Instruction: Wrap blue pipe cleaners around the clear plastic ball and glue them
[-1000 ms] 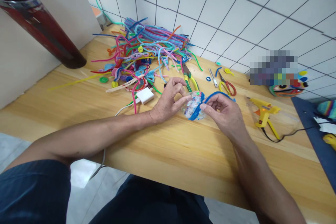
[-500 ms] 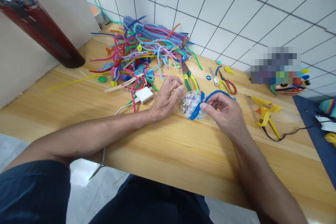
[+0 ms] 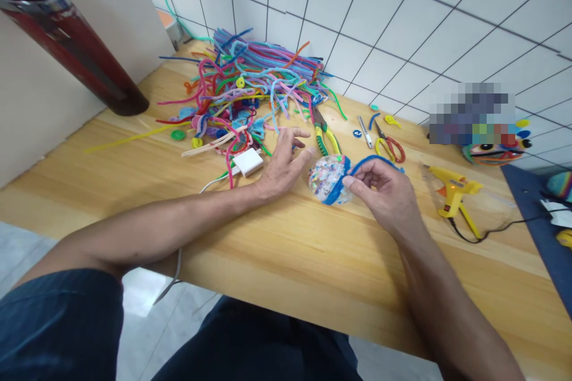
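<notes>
1. Left hand (image 3: 283, 162): a second earlier its fingers were curled over the top of the speckled clear ball (image 3: 325, 178); now they are spread and lifted, palm resting on the worktop (image 3: 277, 250) just beside the ball, only the thumb tip near or touching its left side; released.
2. Right hand (image 3: 379, 190): position unchanged; thumb and forefinger pinch the blue pipe cleaner (image 3: 340, 181) against the ball's right edge, the stem arching back over the knuckles.
3. Ball: unmoved, on the worktop between the two hands; the blue stem crosses its front as a band.
4. Reading: the hold has passed to the right hand alone; the wrap looks partly laid, its loose end not yet fixed.
5. Surroundings: pile of pipe cleaners (image 3: 254, 83) behind; pliers (image 3: 324, 134), scissors (image 3: 388, 144) and yellow glue gun (image 3: 452, 190) untouched.
</notes>
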Motion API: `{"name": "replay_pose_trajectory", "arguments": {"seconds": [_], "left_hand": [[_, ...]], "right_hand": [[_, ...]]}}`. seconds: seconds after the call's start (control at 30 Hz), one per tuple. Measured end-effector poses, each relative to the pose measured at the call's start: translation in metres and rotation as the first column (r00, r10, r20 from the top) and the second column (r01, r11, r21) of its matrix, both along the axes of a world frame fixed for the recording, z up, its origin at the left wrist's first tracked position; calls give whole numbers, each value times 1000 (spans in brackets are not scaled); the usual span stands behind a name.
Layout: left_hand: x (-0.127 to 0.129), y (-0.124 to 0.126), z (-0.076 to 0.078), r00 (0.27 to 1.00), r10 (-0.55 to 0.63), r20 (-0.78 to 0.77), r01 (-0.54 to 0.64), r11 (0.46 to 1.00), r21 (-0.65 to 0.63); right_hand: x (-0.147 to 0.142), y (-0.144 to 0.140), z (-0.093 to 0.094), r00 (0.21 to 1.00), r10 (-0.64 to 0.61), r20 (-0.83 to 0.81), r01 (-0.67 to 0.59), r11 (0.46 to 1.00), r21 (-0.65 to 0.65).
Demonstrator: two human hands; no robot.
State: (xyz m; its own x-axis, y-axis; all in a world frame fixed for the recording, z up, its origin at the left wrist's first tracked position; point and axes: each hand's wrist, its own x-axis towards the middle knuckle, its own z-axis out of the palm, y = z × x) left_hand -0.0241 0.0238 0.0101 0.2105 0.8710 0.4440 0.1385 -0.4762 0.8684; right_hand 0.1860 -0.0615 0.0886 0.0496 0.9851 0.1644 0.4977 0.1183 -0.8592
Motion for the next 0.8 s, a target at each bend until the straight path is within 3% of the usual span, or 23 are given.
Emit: {"name": "replay_pose_trajectory", "arguments": {"seconds": [0.2, 0.4, 0.5, 0.63, 0.8], "left_hand": [[-5, -8, 14, 999, -43, -15, 44, 990, 134], [-1, -20, 11, 944, -290, -158, 320, 921, 223], [2, -23, 6, 900, -392, -189, 426, 883, 196], [3, -25, 7, 896, -409, -176, 435, 887, 153], [3, -24, 9, 893, -404, -198, 440, 877, 192]], "right_hand": [[1, 0, -1, 1000, 5, 6, -5, 1000, 5], [0, 0, 0, 1000, 17, 5, -17, 1000, -6], [-1, 0, 1, 1000, 8, 0, -8, 1000, -4], [-4, -2, 4, 1000, 18, 14, -18, 1000, -4], [-7, -5, 8, 999, 31, 8, -31, 999, -14]]}}
